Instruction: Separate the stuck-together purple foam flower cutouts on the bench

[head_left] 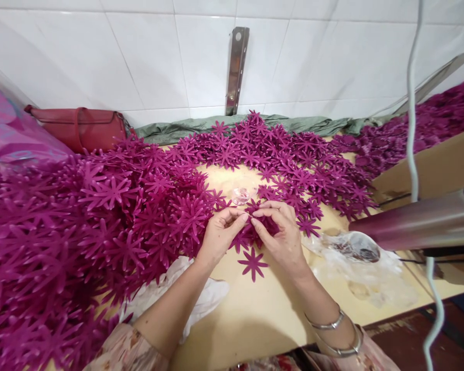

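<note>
My left hand (225, 230) and my right hand (280, 229) meet at the fingertips above the table, each closed in a pinch. What they pinch is too small to make out. Under and just behind my fingers lie several magenta star-shaped flower pieces (269, 224), partly covered by my right hand. One single magenta flower piece (252, 264) lies flat on the table in front of my hands. Just beyond my fingertips sits a small clear plastic dish or bag (241, 195); its contents are unclear.
A large heap of magenta flower pieces (112, 193) covers the left, and another pile (270, 147) runs along the back. White cloth (211, 299) lies by my left forearm. On the right are a plastic-lined bowl (355, 246), a metallic cylinder (421, 219) and a hanging cable (411, 103). A red bag (81, 129) stands back left.
</note>
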Action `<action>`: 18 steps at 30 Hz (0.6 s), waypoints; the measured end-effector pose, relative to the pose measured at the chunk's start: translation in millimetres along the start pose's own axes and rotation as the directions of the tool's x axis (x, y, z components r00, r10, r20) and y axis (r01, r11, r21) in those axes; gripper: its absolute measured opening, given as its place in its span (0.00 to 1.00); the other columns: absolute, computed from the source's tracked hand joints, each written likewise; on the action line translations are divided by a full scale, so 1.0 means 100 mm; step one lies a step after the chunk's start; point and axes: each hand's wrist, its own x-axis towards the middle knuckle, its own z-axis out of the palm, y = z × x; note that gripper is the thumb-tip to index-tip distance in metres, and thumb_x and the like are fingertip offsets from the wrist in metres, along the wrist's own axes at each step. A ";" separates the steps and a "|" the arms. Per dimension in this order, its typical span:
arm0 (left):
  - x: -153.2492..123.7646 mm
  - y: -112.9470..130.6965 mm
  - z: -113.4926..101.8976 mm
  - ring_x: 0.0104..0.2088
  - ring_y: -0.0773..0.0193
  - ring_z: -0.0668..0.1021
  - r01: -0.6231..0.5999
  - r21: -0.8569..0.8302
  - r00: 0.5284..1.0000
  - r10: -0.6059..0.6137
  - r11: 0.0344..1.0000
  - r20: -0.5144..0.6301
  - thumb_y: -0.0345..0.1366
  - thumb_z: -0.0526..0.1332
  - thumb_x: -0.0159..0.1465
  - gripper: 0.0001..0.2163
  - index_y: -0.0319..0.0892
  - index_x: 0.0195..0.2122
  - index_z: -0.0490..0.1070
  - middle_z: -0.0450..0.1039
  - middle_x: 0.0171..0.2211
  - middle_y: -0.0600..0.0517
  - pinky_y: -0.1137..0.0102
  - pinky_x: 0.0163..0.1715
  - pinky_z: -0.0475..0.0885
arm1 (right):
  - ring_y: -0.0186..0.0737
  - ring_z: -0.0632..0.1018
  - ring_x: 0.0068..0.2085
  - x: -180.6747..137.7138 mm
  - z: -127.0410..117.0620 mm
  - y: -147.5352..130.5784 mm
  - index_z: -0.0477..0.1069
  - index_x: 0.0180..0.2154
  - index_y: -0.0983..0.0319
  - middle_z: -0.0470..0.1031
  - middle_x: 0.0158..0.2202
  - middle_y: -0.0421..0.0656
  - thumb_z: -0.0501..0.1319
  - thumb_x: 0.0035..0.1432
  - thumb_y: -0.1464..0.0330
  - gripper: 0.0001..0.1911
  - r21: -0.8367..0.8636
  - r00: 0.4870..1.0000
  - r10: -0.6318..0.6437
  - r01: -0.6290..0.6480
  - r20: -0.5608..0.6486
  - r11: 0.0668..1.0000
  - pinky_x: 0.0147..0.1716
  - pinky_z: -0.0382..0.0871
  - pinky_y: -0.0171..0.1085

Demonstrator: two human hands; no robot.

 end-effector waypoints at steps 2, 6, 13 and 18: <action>0.00 -0.01 -0.01 0.31 0.70 0.74 -0.004 0.006 1.000 0.003 1.000 0.011 0.47 0.72 0.60 0.15 0.39 0.34 0.76 0.75 0.29 0.55 0.73 0.37 0.70 | 0.50 0.74 0.51 -0.01 0.00 0.00 0.77 0.41 0.54 0.75 0.46 0.45 0.66 0.64 0.67 0.04 -0.007 1.000 -0.028 0.028 0.012 1.000 0.53 0.66 0.53; 0.00 -0.02 -0.01 0.31 0.69 0.75 -0.012 -0.001 0.999 0.012 1.000 0.030 0.46 0.72 0.60 0.15 0.39 0.33 0.75 0.75 0.29 0.55 0.73 0.37 0.70 | 0.51 0.73 0.52 -0.01 0.00 -0.02 0.78 0.41 0.53 0.75 0.46 0.45 0.68 0.63 0.66 0.04 -0.002 0.999 -0.038 0.038 0.032 0.999 0.54 0.66 0.53; 0.00 -0.01 0.01 0.33 0.67 0.78 -0.019 0.002 0.999 0.019 1.000 0.043 0.46 0.74 0.58 0.15 0.39 0.33 0.76 0.77 0.31 0.53 0.71 0.41 0.73 | 0.51 0.74 0.54 0.01 -0.02 0.02 0.77 0.34 0.55 0.74 0.47 0.46 0.67 0.62 0.65 0.03 0.188 0.978 0.186 -0.201 0.095 0.961 0.57 0.66 0.53; 0.00 0.01 0.00 0.38 0.65 0.82 -0.053 0.009 0.999 0.053 0.999 0.009 0.46 0.70 0.64 0.14 0.41 0.40 0.73 0.77 0.36 0.53 0.69 0.46 0.75 | 0.49 0.73 0.59 0.02 -0.04 0.09 0.76 0.34 0.57 0.73 0.54 0.46 0.68 0.62 0.65 0.04 0.353 0.961 0.241 -0.273 0.132 0.895 0.62 0.64 0.51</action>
